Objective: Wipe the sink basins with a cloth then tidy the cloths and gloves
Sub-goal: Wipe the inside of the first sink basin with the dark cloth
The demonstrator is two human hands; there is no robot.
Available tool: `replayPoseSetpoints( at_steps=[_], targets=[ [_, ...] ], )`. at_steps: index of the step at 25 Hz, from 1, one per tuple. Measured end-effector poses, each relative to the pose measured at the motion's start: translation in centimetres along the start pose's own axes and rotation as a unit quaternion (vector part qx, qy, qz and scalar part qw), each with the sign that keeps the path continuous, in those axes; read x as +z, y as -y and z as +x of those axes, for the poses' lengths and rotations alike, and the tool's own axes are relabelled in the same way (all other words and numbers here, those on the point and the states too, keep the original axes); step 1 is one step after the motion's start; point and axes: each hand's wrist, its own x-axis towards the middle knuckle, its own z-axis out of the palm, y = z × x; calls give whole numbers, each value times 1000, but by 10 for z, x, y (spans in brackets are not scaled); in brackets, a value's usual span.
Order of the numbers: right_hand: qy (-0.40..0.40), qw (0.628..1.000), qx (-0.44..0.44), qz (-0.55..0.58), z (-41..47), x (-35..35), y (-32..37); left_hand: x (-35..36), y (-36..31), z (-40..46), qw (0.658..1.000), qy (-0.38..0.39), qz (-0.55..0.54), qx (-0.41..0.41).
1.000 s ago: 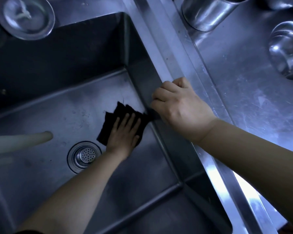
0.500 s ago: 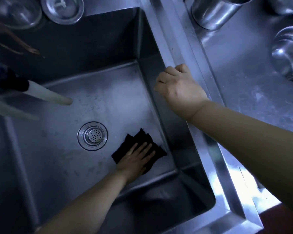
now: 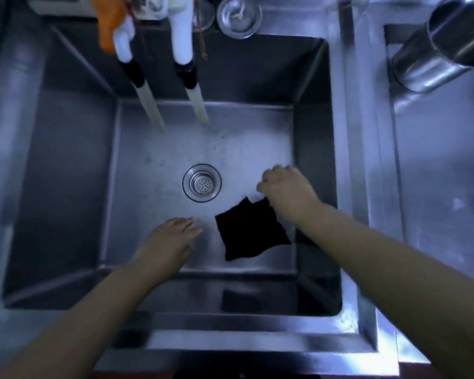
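Observation:
A black cloth (image 3: 251,231) is in the steel sink basin (image 3: 66,187), to the lower right of the drain. My right hand (image 3: 285,191) is down in the basin with curled fingers closed on the cloth's upper corner. To the cloth's left, my left hand (image 3: 173,236) hovers flat with its fingers spread. It is off the cloth and holds nothing. An orange glove (image 3: 107,23) hangs over the tap fittings at the back rim.
A round drain strainer (image 3: 202,182) sits mid-basin. Two white taps with pale hose ends (image 3: 195,86) reach down into the basin from the back. A steel bowl (image 3: 238,16) stands on the back rim, and a steel cup (image 3: 443,42) lies on the right counter.
My left hand has let go of the cloth and moved left. My right hand has left the sink's right rim, dropped into the basin and taken the cloth. My view now looks straight down.

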Motion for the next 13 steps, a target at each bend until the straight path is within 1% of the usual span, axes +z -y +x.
replayPoseSetpoints(
  at_steps=[1, 2, 3, 4, 5, 6, 7, 10, 13],
  targets=[
    [57, 997, -25, 40, 2, 19, 19, -2, 3, -10, 1000, -9, -1, -9],
    [131, 988, -31, 77, 2, 39, 35, 1, 7, -18, 999, -23, 1, -23],
    [195, 975, -56, 92, 1, 63, 47, 5, 12, -25, 999, -34, 3, -41],
    [236, 963, -95, 89, 0, 83, 55, 10, 16, -29, 998, -31, -5, -63],
    [254, 956, -134, 63, -1, 101, 58, 16, 19, -30, 996, -31, -19, -84],
    [248, 953, -171, 37, -2, 116, 59, 26, 23, -28, 994, -34, -33, -98],
    [231, 955, -183, 18, -2, 126, 58, 33, 26, -25, 993, -37, -39, -103],
    [158, 972, -171, 23, 7, 136, 58, 44, 30, -15, 993, -27, -45, -103],
    [60, 985, -163, 18, 38, 131, 57, 44, 36, -16, 991, -56, -56, -109]
  ],
)
